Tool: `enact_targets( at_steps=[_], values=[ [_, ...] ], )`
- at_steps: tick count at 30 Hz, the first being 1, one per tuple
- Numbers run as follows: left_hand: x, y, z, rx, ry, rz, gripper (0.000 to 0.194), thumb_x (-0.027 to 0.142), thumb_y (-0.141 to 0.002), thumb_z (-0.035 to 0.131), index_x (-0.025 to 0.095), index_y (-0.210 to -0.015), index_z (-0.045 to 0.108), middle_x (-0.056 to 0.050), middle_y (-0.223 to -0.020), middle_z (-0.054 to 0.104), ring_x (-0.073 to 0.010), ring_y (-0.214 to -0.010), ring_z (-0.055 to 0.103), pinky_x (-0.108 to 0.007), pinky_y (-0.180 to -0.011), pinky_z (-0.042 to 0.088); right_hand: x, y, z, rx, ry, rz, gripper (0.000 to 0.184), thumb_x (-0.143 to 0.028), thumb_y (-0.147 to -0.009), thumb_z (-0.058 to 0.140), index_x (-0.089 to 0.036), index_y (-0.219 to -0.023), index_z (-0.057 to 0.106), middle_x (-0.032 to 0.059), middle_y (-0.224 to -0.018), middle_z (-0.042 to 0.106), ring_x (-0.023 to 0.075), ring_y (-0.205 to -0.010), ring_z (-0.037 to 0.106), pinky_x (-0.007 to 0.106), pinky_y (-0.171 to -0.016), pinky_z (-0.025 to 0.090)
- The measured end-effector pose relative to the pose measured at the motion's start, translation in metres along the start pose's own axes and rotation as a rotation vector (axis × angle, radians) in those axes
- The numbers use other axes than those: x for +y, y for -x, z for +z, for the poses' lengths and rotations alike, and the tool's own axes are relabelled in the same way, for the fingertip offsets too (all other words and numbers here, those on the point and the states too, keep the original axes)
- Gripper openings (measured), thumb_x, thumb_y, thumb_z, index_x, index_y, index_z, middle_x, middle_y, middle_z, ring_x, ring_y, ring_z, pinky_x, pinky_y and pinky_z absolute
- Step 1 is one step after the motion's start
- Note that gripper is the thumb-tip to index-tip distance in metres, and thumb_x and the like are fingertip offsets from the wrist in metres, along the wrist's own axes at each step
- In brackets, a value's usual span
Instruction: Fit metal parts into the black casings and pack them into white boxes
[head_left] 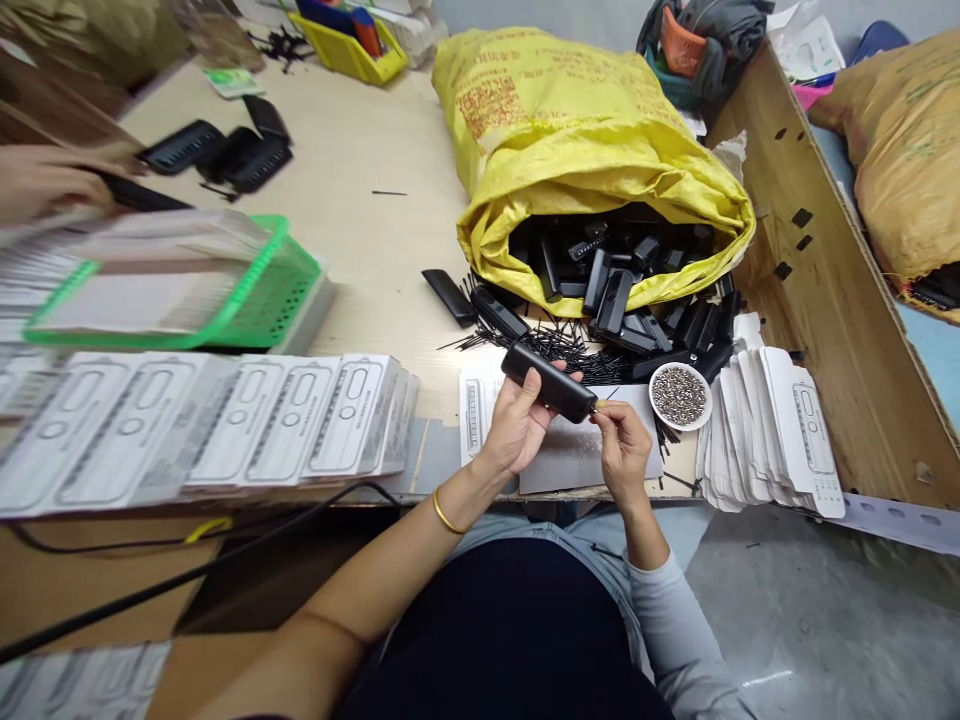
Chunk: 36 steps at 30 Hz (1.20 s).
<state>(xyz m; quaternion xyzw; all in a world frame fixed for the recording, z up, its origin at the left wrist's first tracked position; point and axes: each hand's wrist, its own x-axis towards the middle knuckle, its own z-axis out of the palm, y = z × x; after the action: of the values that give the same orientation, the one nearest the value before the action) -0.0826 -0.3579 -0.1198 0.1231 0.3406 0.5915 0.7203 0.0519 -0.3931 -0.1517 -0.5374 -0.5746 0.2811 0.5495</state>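
Note:
My left hand (pixel 517 420) is wrapped around a long black plastic case (pixel 547 382), held over the table's front edge. My right hand (pixel 621 445) pinches something small at the case's right end, where a bit of brass colour shows. A gold bangle sits on my left wrist. Just right of my hands stands a small white dish of tiny metal parts (pixel 679 395). Thin black pins (pixel 559 345) lie strewn behind the case. Under my hands lies a flat white sheet (pixel 577 455).
An open yellow sack (pixel 592 130) spills black cases onto the table. White printed cards are fanned at right (pixel 780 430) and in rows at left (pixel 225 425). A green basket (pixel 262 290) holds more cards. Another person's hand (pixel 37 180) shows far left. A wooden board (pixel 825 270) walls the right side.

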Motion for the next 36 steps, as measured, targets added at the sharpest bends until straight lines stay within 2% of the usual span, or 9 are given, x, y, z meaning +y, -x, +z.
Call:
enact_targets(
  at_steps=[4,9,12,15,20,25,28,32,36],
  values=[
    [-0.007,-0.001,0.002,0.051,-0.002,0.057,0.030,0.034,-0.079,0.069,0.023,-0.102,0.053,-0.002,-0.100,0.068,-0.0232,-0.110,0.063,-0.042,-0.095,0.049,-0.006,-0.002,0.001,-0.018,0.155,-0.054,0.013,-0.019,-0.089,0.049,-0.022,-0.082,0.059,0.0024,-0.081,0.065,0.0158,-0.077,0.061,0.030,-0.072,0.048],
    [0.005,0.003,-0.003,-0.008,-0.092,0.097,0.032,0.035,-0.077,0.071,0.024,-0.102,0.055,-0.003,-0.103,0.067,-0.0243,-0.108,0.063,-0.043,-0.096,0.048,-0.002,-0.001,-0.004,-0.073,0.086,0.081,0.010,-0.025,-0.088,0.052,-0.021,-0.087,0.062,0.0021,-0.082,0.066,0.0154,-0.077,0.062,0.029,-0.073,0.049],
    [0.000,0.006,-0.017,-0.101,-0.331,0.186,0.035,0.032,-0.067,0.079,0.022,-0.095,0.060,-0.006,-0.104,0.068,-0.0261,-0.107,0.063,-0.041,-0.099,0.046,0.006,-0.006,-0.017,0.065,0.070,0.126,0.014,-0.028,-0.088,0.054,-0.020,-0.096,0.061,0.0043,-0.092,0.066,0.0164,-0.085,0.062,0.032,-0.079,0.050],
    [-0.017,-0.002,-0.028,-0.121,-0.608,0.157,0.041,0.032,-0.063,0.082,0.020,-0.095,0.060,-0.008,-0.095,0.069,-0.0263,-0.099,0.065,-0.041,-0.099,0.045,0.011,-0.015,-0.033,0.152,0.180,0.122,0.015,-0.029,-0.089,0.052,-0.019,-0.094,0.061,0.0051,-0.090,0.066,0.0169,-0.085,0.062,0.033,-0.079,0.050],
    [-0.023,-0.025,-0.022,-0.088,-0.432,0.073,0.051,0.051,-0.080,0.062,0.020,-0.116,0.041,-0.008,-0.099,0.067,-0.0227,-0.090,0.068,-0.045,-0.086,0.053,0.012,-0.026,-0.050,0.038,0.383,0.017,0.015,-0.028,-0.089,0.051,-0.019,-0.091,0.063,0.0056,-0.088,0.067,0.0175,-0.083,0.062,0.033,-0.079,0.048],
    [-0.005,-0.029,-0.021,-0.050,-0.360,-0.022,0.052,0.052,-0.078,0.065,0.019,-0.112,0.041,-0.006,-0.092,0.066,-0.0202,-0.081,0.068,-0.041,-0.078,0.056,0.025,-0.030,-0.047,-0.297,0.513,-0.019,0.016,-0.024,-0.090,0.047,-0.020,-0.090,0.062,0.0067,-0.088,0.066,0.0206,-0.086,0.059,0.036,-0.081,0.046],
    [-0.006,-0.036,-0.025,-0.047,-0.407,-0.015,0.048,0.051,-0.081,0.060,0.018,-0.112,0.043,-0.007,-0.094,0.066,-0.0214,-0.086,0.067,-0.041,-0.080,0.055,0.033,-0.032,-0.043,-0.417,0.547,-0.050,0.016,-0.023,-0.089,0.046,-0.019,-0.092,0.062,0.0080,-0.089,0.066,0.0223,-0.087,0.058,0.037,-0.081,0.045],
    [-0.014,-0.043,-0.029,-0.065,-0.812,0.088,0.042,0.043,-0.086,0.054,0.014,-0.116,0.048,-0.014,-0.110,0.062,-0.0262,-0.105,0.060,-0.045,-0.094,0.047,0.032,-0.032,-0.041,-0.337,0.532,-0.034,0.017,-0.024,-0.090,0.046,-0.019,-0.091,0.062,0.0078,-0.089,0.065,0.0220,-0.086,0.058,0.037,-0.081,0.045],
    [-0.002,-0.018,-0.048,-0.173,-1.381,0.299,0.050,0.030,-0.089,0.050,0.016,-0.136,0.039,-0.017,-0.134,0.047,-0.0281,-0.127,0.043,-0.046,-0.106,0.035,0.014,-0.028,-0.018,-0.231,0.432,-0.032,0.016,-0.024,-0.092,0.045,-0.019,-0.093,0.061,0.0063,-0.088,0.064,0.0195,-0.083,0.058,0.034,-0.078,0.046]
  ],
)
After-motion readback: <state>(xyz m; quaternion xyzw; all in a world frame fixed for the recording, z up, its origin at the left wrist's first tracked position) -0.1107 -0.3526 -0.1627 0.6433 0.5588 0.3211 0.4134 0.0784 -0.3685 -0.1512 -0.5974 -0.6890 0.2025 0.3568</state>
